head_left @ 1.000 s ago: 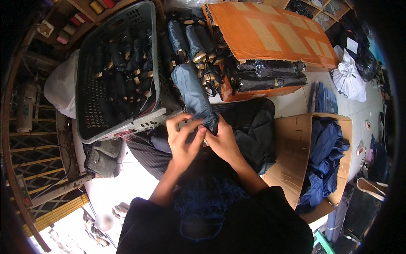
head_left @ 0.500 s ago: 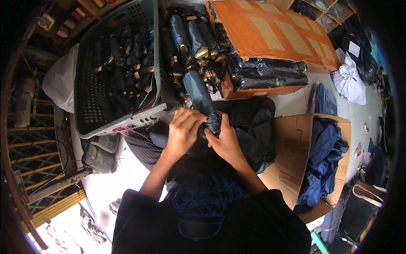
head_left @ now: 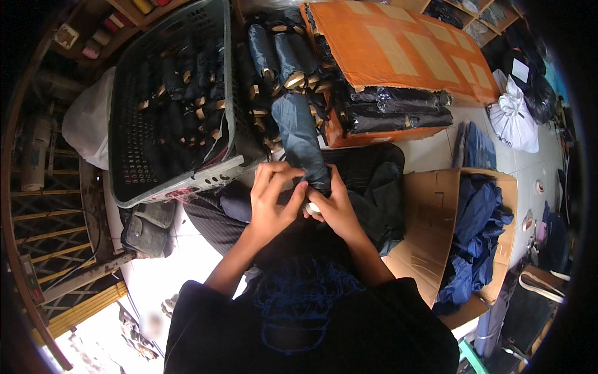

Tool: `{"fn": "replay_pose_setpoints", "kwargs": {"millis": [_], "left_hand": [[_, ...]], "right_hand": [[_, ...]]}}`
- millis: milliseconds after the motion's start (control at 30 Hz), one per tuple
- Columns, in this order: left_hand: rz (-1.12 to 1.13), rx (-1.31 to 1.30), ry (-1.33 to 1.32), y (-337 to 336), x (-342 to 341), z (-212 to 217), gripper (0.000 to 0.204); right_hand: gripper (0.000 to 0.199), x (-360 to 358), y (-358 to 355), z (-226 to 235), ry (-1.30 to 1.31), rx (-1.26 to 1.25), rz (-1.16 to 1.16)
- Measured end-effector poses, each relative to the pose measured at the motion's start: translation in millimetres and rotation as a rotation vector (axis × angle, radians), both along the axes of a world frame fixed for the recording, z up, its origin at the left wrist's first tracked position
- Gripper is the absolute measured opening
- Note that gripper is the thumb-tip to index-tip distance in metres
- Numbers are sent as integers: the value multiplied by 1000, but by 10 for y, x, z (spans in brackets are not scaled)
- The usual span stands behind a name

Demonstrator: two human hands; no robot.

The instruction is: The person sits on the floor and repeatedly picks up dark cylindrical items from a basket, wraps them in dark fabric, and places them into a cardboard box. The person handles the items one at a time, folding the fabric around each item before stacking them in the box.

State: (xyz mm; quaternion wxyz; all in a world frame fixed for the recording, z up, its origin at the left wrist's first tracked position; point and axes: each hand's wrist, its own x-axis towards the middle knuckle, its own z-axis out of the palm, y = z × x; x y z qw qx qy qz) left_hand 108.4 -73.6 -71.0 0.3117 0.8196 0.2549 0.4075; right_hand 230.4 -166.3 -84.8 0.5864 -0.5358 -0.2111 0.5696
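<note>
A folded umbrella (head_left: 295,128) in dark blue-grey fabric lies lengthwise in front of me, its near end between my hands. My right hand (head_left: 336,204) is wrapped round that near end, where a pale round handle tip (head_left: 313,207) shows by the thumb. With thumb and bent fingers, my left hand (head_left: 273,194) grips the fabric's left side near the same end. What lies between the left fingertips is partly hidden. Beyond the far end, several similar folded umbrellas (head_left: 288,57) with light wood-coloured ends are stacked.
At the left, a dark perforated plastic basket (head_left: 174,190) holds several folded umbrellas. An orange taped carton (head_left: 430,56) with dark wrapped bundles stands at the far right. Nearer right is an open brown cardboard box (head_left: 423,218) of blue fabric. A white tied bag (head_left: 514,118) lies beyond.
The umbrella has turned and come slightly nearer, showing its pale handle tip. My left fingers have spread a little and shifted along the fabric; my right hand has stayed at the near end.
</note>
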Motion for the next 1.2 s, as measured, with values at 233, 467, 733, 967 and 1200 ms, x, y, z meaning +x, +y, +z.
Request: {"fn": "replay_pose_setpoints", "kwargs": {"millis": [233, 467, 733, 967, 1200], "left_hand": [[-62, 193, 162, 67, -107, -142, 20], [-59, 255, 131, -153, 37, -217, 24], [-57, -714, -354, -14, 34, -214, 39], [-103, -1251, -432, 42, 122, -65, 39], [-39, -1318, -496, -93, 183, -44, 28]], "right_hand": [[45, -131, 14, -193, -357, 81, 9], [42, -164, 33, -401, -585, 18, -2], [45, 21, -128, -138, 171, 45, 119], [34, -133, -42, -114, 278, 123, 117], [21, -188, -62, -88, 150, 44, 129]]}}
